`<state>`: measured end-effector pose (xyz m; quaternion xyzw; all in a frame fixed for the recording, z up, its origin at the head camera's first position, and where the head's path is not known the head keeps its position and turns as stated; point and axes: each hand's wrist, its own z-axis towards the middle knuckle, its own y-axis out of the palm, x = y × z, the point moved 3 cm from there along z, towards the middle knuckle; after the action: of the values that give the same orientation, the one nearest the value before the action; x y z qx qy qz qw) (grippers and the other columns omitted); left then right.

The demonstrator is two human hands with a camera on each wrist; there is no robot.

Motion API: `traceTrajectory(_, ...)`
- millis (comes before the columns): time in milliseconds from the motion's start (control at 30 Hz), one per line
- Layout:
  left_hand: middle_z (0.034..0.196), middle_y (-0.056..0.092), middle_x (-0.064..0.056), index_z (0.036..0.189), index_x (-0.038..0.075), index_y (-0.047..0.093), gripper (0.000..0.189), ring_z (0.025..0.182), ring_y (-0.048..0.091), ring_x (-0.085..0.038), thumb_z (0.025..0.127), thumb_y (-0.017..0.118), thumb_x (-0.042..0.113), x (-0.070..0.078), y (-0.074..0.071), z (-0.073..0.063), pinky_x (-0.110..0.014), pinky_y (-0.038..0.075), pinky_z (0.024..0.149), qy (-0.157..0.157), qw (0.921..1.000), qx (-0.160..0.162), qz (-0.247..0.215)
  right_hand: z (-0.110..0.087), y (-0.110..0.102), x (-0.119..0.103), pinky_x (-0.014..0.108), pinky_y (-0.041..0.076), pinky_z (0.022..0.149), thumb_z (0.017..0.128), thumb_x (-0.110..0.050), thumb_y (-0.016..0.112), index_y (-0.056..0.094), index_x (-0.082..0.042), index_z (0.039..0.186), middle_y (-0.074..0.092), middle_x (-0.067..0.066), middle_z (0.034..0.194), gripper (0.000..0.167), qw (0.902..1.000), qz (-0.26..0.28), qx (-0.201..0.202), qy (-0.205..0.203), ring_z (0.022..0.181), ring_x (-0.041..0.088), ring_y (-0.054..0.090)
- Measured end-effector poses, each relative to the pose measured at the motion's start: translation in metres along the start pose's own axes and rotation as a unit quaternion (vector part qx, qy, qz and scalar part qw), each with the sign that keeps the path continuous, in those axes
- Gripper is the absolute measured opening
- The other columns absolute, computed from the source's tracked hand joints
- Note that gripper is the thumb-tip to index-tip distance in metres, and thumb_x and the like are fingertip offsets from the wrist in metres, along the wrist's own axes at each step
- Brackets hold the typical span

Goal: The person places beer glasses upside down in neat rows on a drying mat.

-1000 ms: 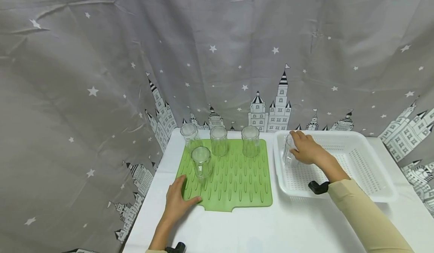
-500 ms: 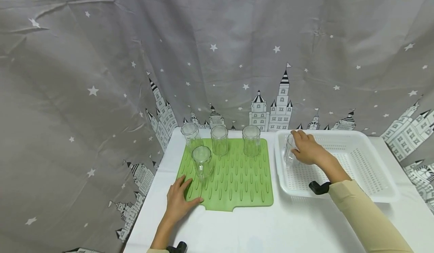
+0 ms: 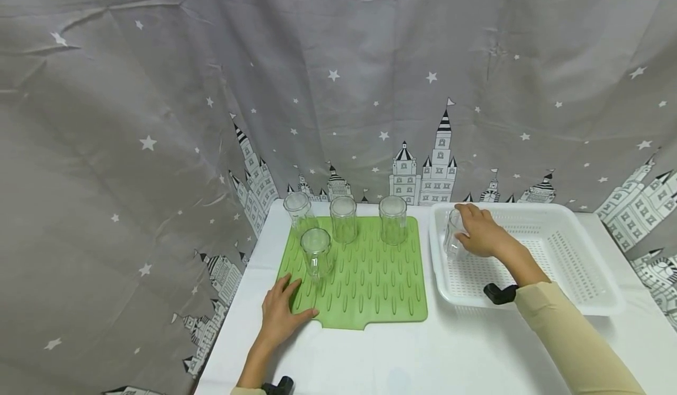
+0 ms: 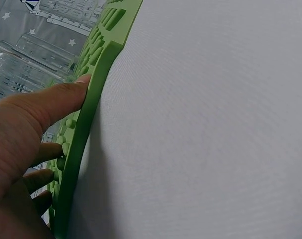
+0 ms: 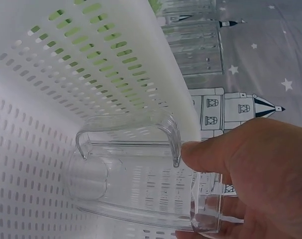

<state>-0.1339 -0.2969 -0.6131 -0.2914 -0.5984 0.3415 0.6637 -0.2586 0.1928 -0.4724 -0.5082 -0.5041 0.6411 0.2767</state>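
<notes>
My right hand (image 3: pixel 480 230) grips a clear glass mug (image 3: pixel 453 236) near its upper end, inside the white perforated basket (image 3: pixel 529 301). In the right wrist view, the mug's handle (image 5: pixel 128 122) faces the basket wall, with the thumb beside the handle's end and fingers on the mug's other side. The mug's lower end is near the basket floor. My left hand (image 3: pixel 277 313) rests with spread fingers at the front left corner of the green ridged mat (image 3: pixel 370 289). Its thumb (image 4: pixel 73 97) touches the mat's front edge.
Several clear glasses stand on the mat: one front left (image 3: pixel 317 254), and a back row with a left glass (image 3: pixel 300 213), a middle glass (image 3: pixel 344 221) and a right glass (image 3: pixel 393 221). A grey castle-print curtain (image 3: pixel 338 119) hangs behind the white table (image 3: pixel 423 360).
The left hand's fingers have spread a little on the mat's corner. My right hand keeps its grip on the mug in the basket; the view shifts slightly.
</notes>
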Motion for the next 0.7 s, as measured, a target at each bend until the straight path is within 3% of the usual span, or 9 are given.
traceTrajectory(200, 0.166, 0.039, -0.031, 0.150, 0.000, 0.058, 0.093, 0.152, 0.037, -0.057, 0.076, 0.096, 0.043, 0.001, 0.002, 0.002, -0.081, 0.020, 0.122, 0.010, 0.9999, 0.012, 0.000, -0.001, -0.001, 0.008, 0.081, 0.037, 0.116, 0.102, -0.019, 0.070, 0.032, 0.008, 0.158, 0.037, 0.044, 0.158, 0.073, 0.9989, 0.045, 0.008, -0.002, 0.142, 0.068, 0.039)
traceTrajectory(300, 0.168, 0.037, -0.030, 0.152, 0.000, 0.057, 0.095, 0.154, 0.034, -0.057, 0.077, 0.096, 0.043, 0.001, 0.002, 0.003, -0.080, 0.017, 0.124, 0.000, 1.0000, 0.002, -0.004, -0.002, 0.001, 0.013, 0.081, 0.037, 0.116, 0.101, -0.020, 0.072, 0.034, 0.006, 0.158, 0.039, 0.044, 0.157, 0.074, 0.9983, 0.057, 0.009, -0.003, 0.141, 0.067, 0.040)
traceTrajectory(500, 0.172, 0.032, -0.028, 0.155, 0.002, 0.054, 0.096, 0.159, 0.028, -0.054, 0.079, 0.094, 0.044, -0.001, 0.001, 0.001, -0.078, 0.011, 0.128, -0.023, 0.9995, -0.017, -0.011, -0.001, 0.001, 0.016, 0.079, 0.041, 0.114, 0.097, -0.017, 0.076, 0.040, 0.006, 0.155, 0.046, 0.042, 0.151, 0.072, 0.9978, 0.057, 0.026, -0.021, 0.138, 0.065, 0.047)
traceTrajectory(700, 0.174, 0.029, -0.027, 0.157, 0.004, 0.052, 0.097, 0.162, 0.024, -0.053, 0.080, 0.093, 0.046, -0.002, 0.001, 0.000, -0.077, 0.007, 0.130, -0.033, 0.9990, -0.026, -0.015, -0.001, -0.013, 0.013, 0.081, 0.036, 0.118, 0.096, -0.017, 0.078, 0.041, 0.005, 0.156, 0.041, 0.042, 0.158, 0.074, 0.9985, 0.046, 0.025, -0.015, 0.145, 0.066, 0.040)
